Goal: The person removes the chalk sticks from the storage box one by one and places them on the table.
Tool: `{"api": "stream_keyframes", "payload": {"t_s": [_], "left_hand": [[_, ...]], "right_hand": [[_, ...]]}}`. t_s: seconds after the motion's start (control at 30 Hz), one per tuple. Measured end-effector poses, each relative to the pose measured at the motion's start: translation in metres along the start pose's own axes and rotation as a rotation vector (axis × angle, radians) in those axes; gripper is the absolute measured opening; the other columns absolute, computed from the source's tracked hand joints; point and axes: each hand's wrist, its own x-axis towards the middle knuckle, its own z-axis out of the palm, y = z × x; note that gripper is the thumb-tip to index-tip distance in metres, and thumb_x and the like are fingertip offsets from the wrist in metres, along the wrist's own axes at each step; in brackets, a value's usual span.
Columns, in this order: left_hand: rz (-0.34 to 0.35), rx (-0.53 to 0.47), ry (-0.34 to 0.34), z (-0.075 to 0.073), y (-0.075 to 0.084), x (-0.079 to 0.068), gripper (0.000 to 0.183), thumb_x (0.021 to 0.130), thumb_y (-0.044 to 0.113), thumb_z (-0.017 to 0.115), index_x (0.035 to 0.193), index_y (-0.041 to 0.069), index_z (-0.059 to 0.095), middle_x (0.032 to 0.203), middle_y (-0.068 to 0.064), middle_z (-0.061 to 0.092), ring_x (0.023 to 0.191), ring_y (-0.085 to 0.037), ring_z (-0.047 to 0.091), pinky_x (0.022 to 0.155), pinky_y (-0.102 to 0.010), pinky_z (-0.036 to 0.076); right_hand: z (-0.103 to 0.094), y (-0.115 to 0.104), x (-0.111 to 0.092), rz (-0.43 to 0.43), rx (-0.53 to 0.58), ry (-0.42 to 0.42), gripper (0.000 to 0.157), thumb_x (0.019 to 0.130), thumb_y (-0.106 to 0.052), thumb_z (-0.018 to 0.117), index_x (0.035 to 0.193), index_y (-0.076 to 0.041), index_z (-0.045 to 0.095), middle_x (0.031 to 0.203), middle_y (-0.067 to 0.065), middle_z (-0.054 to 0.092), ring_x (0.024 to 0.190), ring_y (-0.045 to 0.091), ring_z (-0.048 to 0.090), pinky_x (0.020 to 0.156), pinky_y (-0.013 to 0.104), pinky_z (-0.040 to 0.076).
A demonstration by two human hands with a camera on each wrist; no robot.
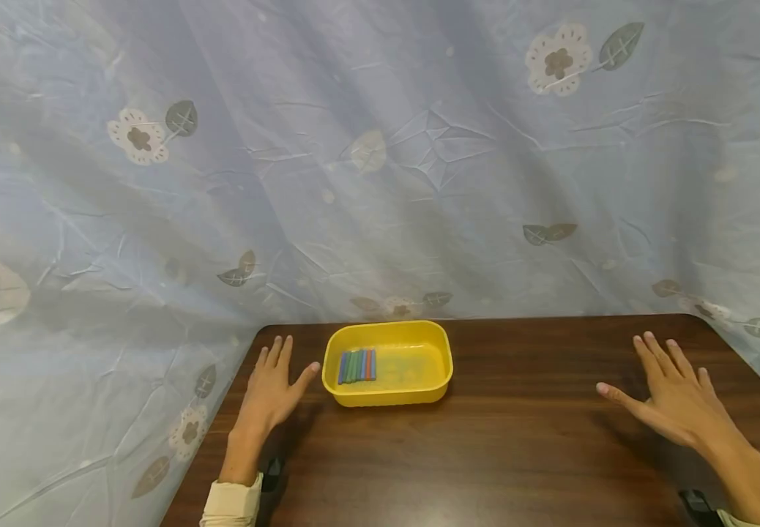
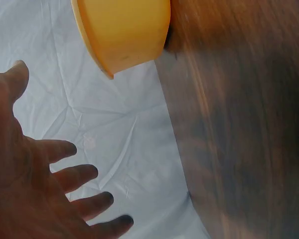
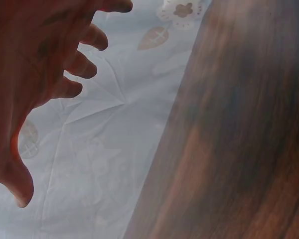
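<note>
A yellow plastic tray [image 1: 419,396] stands near the far edge of the table, left of the middle. Along its left side lies a row of several thin sticks [image 1: 356,365] in blue, green and red, side by side; their exact kind cannot be told. My left hand [image 1: 269,395] hovers just left of the tray, fingers spread, thumb pointing toward its wall and holding nothing. Far to the right, my right hand [image 1: 683,399] is spread over the table with nothing in it. The left wrist view shows the tray's end wall [image 2: 124,35] beyond the thumb.
The dark brown wooden table [image 1: 485,461] has rounded far corners. Behind it and to its left hangs a pale grey-blue curtain [image 1: 386,205] with flowers and leaves. Dark straps or devices [image 1: 698,505] show at the wrists, near light sleeves [image 1: 231,503].
</note>
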Motion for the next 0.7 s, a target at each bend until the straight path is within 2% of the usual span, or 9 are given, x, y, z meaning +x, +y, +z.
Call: {"api": "stream_keyframes", "payload": {"t_s": [0.1, 0.23, 0.4, 0.53, 0.7], "left_hand": [[0.017, -0.046, -0.001, 0.004, 0.0, 0.001, 0.096, 0.108, 0.071, 0.041, 0.173, 0.007, 0.013, 0.179, -0.026, 0.011, 0.164, -0.054, 0.009, 0.132, -0.075, 0.017], [0.028, -0.097, -0.019, 0.009, -0.002, 0.003, 0.094, 0.108, 0.07, 0.041, 0.173, 0.008, 0.013, 0.18, -0.023, 0.011, 0.164, -0.053, 0.013, 0.132, -0.074, 0.019], [0.047, -0.14, -0.03, 0.016, -0.004, 0.009, 0.092, 0.108, 0.068, 0.044, 0.173, 0.01, 0.016, 0.18, -0.021, 0.017, 0.163, -0.051, 0.021, 0.133, -0.072, 0.021], [0.079, -0.188, -0.01, 0.021, -0.005, 0.014, 0.089, 0.109, 0.064, 0.047, 0.172, 0.007, 0.022, 0.177, -0.023, 0.026, 0.161, -0.049, 0.027, 0.133, -0.07, 0.026], [0.091, -0.265, 0.018, 0.027, -0.003, 0.018, 0.082, 0.11, 0.059, 0.051, 0.169, 0.006, 0.031, 0.172, -0.023, 0.036, 0.159, -0.047, 0.034, 0.131, -0.068, 0.032]], "right_hand": [[0.003, 0.0, 0.001, -0.013, 0.027, -0.002, 0.111, 0.104, -0.064, 0.057, 0.171, -0.001, -0.005, 0.177, 0.027, -0.014, 0.16, 0.058, -0.015, 0.114, 0.095, 0.0], [0.005, -0.001, 0.003, -0.038, 0.078, -0.017, 0.108, 0.105, -0.059, 0.058, 0.171, 0.0, -0.005, 0.176, 0.029, -0.013, 0.16, 0.057, -0.015, 0.117, 0.092, 0.004], [0.006, -0.002, 0.003, -0.043, 0.112, -0.022, 0.109, 0.105, -0.058, 0.06, 0.171, 0.0, -0.005, 0.177, 0.03, -0.01, 0.161, 0.059, -0.01, 0.113, 0.094, 0.014], [0.005, -0.004, 0.005, -0.042, 0.145, -0.028, 0.108, 0.105, -0.056, 0.061, 0.171, -0.002, -0.005, 0.176, 0.034, -0.001, 0.157, 0.066, 0.005, 0.108, 0.094, 0.022], [0.005, -0.008, 0.009, -0.06, 0.217, -0.037, 0.103, 0.106, -0.05, 0.064, 0.171, 0.0, 0.003, 0.168, 0.046, 0.017, 0.141, 0.076, 0.029, 0.103, 0.092, 0.033]]}}
